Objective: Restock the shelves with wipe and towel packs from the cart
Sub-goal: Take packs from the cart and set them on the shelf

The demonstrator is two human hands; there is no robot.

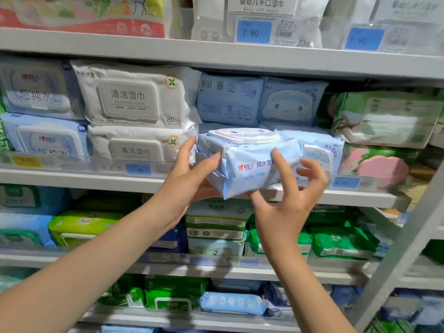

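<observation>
Gripping blue wipe pack: left hand, right hand.

Blue pack I am holding is showing 心相印, 纯水湿.
White packs are reading 清洁湿巾, CLEANING WIPES, 80 PCS.
Grey-blue pack is showing 超纯水.
Top pack is reading 婴幼儿手口湿巾, Baby wet wipes; its blue tag 7 90.
Left shelf tag is showing 7 90; right shelf tag 4 90.

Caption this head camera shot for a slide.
Left hand and right hand hold a light blue wipes pack at the shelf edge, beside white cleaning-wipes packs.
</observation>
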